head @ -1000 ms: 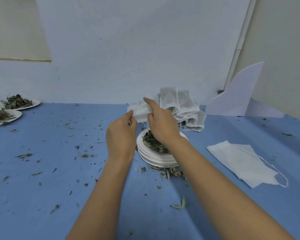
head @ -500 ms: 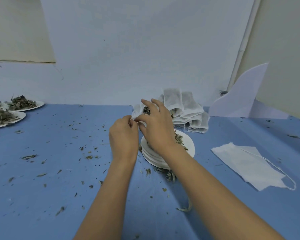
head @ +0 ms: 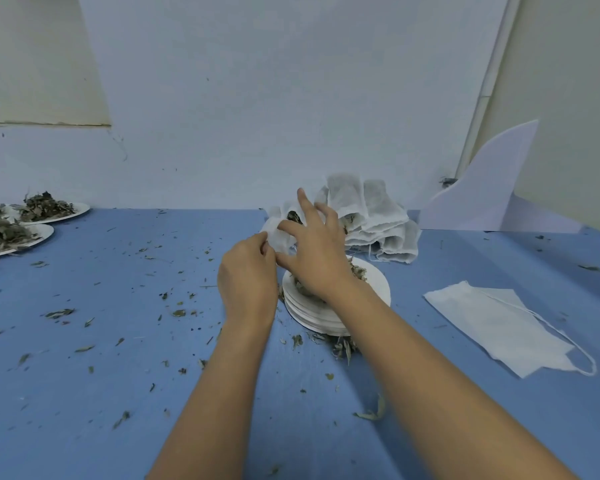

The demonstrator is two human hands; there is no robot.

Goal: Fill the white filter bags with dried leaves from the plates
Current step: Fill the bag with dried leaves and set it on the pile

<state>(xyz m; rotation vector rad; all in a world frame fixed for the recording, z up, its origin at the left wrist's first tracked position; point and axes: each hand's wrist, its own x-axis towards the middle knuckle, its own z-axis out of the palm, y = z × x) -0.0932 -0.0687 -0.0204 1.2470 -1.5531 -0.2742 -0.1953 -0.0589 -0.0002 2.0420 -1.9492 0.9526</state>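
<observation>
Your left hand [head: 246,275] pinched one white filter bag [head: 278,235] by its edge, with dark dried leaves [head: 293,216] at its open mouth. Just behind it, the filled bags [head: 371,216] lay piled. The stacked plates [head: 378,289] nearby carried some leaves.

White face mask [head: 492,323] on blue table [head: 101,393]
</observation>
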